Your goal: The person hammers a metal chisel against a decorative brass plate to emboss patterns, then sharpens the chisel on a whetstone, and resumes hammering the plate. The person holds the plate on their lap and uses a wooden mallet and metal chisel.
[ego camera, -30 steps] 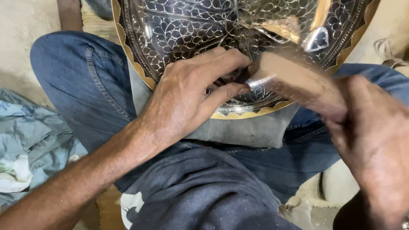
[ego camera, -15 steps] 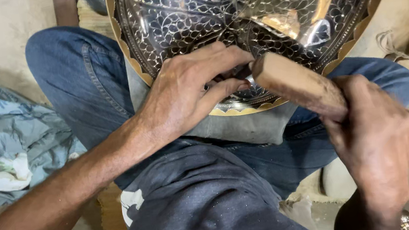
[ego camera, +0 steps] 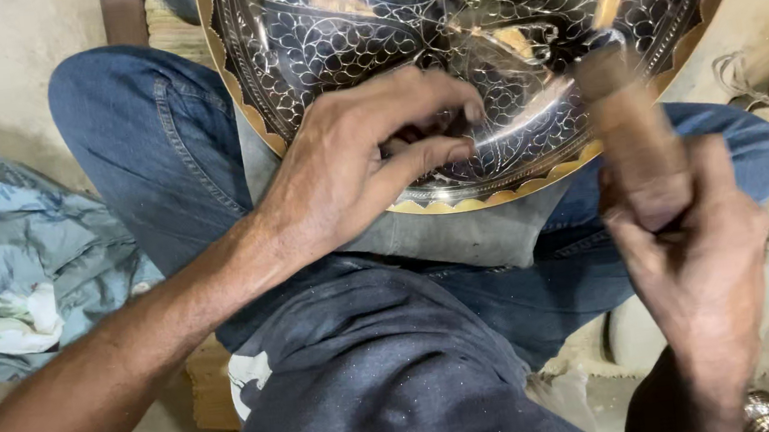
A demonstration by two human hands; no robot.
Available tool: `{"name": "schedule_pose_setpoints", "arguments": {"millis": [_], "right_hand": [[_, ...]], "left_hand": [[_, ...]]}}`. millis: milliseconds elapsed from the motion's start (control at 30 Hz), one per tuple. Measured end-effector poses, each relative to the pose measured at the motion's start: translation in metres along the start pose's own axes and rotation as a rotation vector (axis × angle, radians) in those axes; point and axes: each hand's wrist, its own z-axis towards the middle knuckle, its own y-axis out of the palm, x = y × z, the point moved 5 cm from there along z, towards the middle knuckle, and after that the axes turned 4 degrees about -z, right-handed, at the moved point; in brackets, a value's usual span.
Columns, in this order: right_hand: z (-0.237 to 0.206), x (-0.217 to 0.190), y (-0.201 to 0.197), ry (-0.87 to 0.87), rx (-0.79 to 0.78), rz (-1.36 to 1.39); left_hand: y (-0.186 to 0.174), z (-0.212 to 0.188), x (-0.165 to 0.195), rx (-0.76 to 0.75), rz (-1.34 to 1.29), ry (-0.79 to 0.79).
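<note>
Lifted since half a second ago, the wooden mallet (ego camera: 636,140) now stands off the metal at right of centre, blurred with motion, where earlier its head sat down by the left hand's fingertips. From my remote seat I see the right hand (ego camera: 701,279), lower right, with its fingers wrapped tight around the mallet's handle. The left hand (ego camera: 370,166), at centre, pinches its fingertips narrowly together against the engraved metal tray (ego camera: 338,23); they seem to grip a small punch or chisel, though the tool itself is hidden and I cannot tell for sure. The tray fills the top of the frame, leaning on the jeans-clad knees (ego camera: 124,147) over a grey cloth pad (ego camera: 461,232).

I judge this to be the chasing step, between blows: the next strike calls for the mallet to fall squarely onto whatever the left fingers steady, without letting the point skid on the polished surface.

The tray is a shallow, round, mirror-bright dish, densely cut with leaf and vine scrollwork, with a scalloped brass-yellow rim. The mallet is a plain, worn, brown cylinder. A crumpled blue-grey cloth (ego camera: 14,270) lies at left on the dusty floor.
</note>
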Motion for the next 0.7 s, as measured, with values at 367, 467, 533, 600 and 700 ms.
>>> {"name": "schedule_pose_setpoints", "arguments": {"millis": [367, 467, 533, 600, 700], "right_hand": [[-0.004, -0.009, -0.002, -0.102, 0.024, -0.115], [-0.009, -0.003, -0.001, -0.165, 0.080, -0.110], [-0.012, 0.007, 0.002, -0.147, 0.128, 0.096], [-0.012, 0.017, 0.008, -0.131, 0.149, 0.318], [-0.014, 0.021, 0.018, -0.234, 0.117, -0.095]], "left_hand": [[0.006, -0.008, 0.002, -0.008, 0.133, 0.079], [0.007, -0.009, 0.002, -0.017, 0.119, 0.056], [0.007, -0.009, 0.003, 0.001, 0.131, 0.074], [0.008, -0.009, 0.003, -0.013, 0.120, 0.056], [0.007, -0.009, 0.005, -0.006, 0.146, 0.077]]}}
